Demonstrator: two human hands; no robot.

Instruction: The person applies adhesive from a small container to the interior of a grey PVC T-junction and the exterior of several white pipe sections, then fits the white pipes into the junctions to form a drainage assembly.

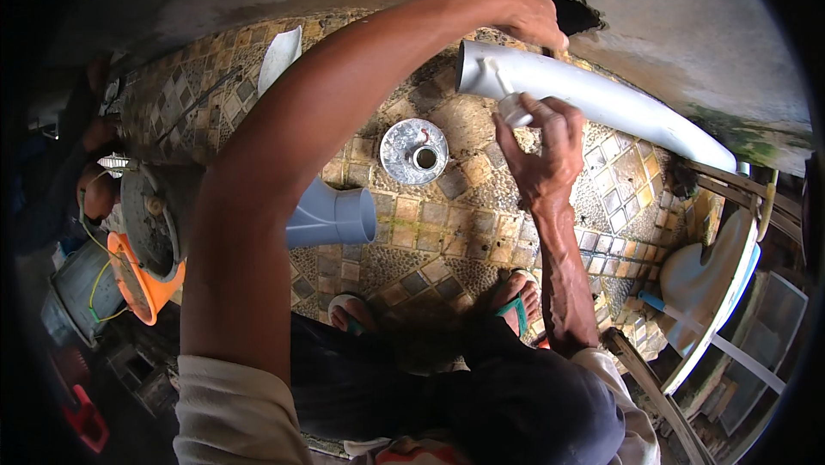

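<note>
My right hand (550, 143) grips a pale round cap with a short brush (501, 80) sticking out of it. The brush lies against the open near end of a long light-grey plastic pipe (593, 95). My left arm reaches across to the far side, where my left hand (528, 16) is curled close to the pipe's upper edge; whatever its fingers hold is hidden. On the tiles between my arms stands an open round metal can (397, 158), its mouth uncapped and its top smeared. A grey-blue pipe fitting (339, 217) is partly covered by my left forearm.
A dark hole (571, 14) opens in the wall (670, 1) behind my left hand. An orange plastic container (148, 280) and a grey tub (82, 293) are at left, near another person's hand (99, 190). Wooden poles (653, 388) and a pale curved basin (709, 280) occupy the right.
</note>
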